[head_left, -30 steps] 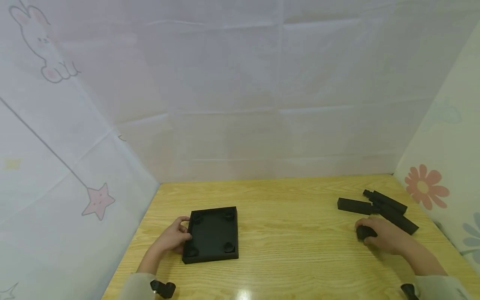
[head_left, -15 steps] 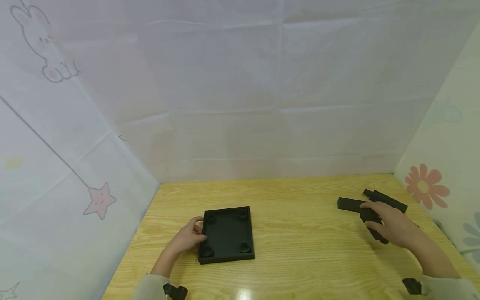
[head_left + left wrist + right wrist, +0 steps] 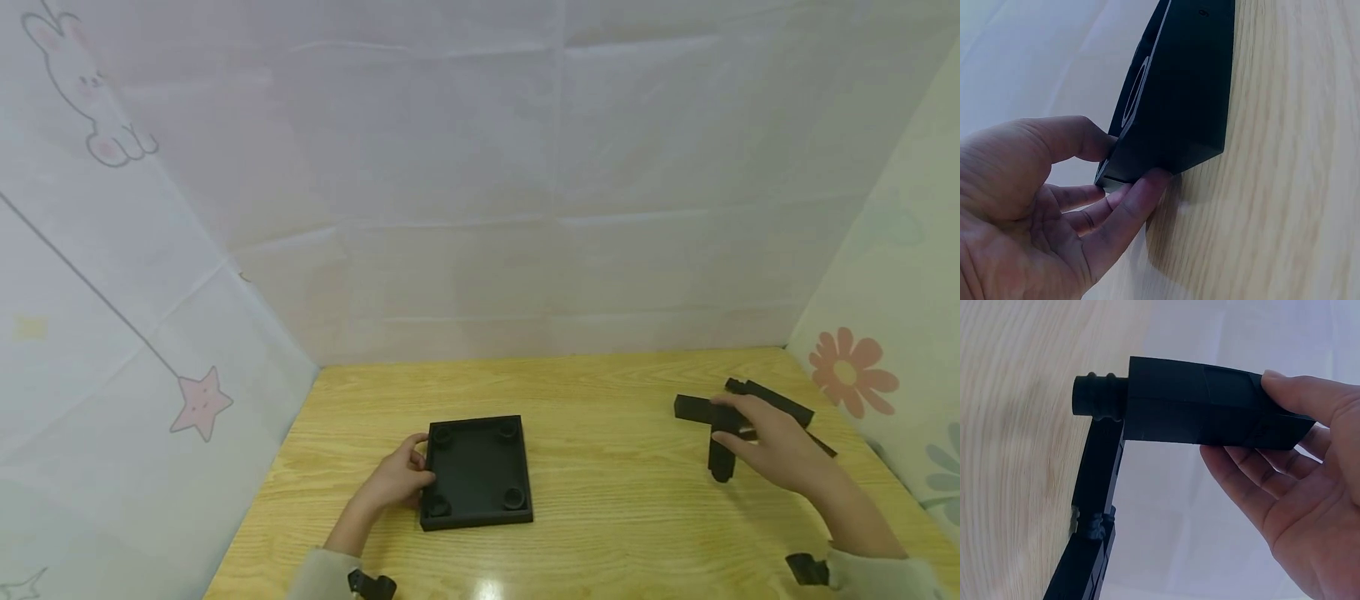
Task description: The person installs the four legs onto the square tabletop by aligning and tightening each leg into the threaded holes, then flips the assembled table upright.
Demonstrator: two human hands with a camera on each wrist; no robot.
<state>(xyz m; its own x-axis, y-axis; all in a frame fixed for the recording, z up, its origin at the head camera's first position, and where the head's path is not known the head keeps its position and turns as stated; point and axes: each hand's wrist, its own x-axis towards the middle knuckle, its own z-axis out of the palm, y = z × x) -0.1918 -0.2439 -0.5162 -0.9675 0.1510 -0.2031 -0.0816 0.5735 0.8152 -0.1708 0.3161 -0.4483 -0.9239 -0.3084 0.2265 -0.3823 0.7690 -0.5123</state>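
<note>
A black square tabletop with a raised rim and a round socket in each corner lies left of centre in the head view. My left hand grips its left edge, fingers and thumb on either side of it in the left wrist view. On the right, my right hand holds a black table leg, a square-sided block with a round threaded end. In the head view that threaded end points down, above the table surface; the right wrist view shows thumb and fingers on opposite sides of the leg's plain end.
Three more black legs lie at the table's right: one leg behind the right hand, another leg farther back, and a mostly hidden leg. Cloth walls rise behind the wooden table and at both sides.
The tabletop has slid right with my left hand. My right hand has lifted one leg off the table and turned it from lying to roughly upright, threaded end down.
</note>
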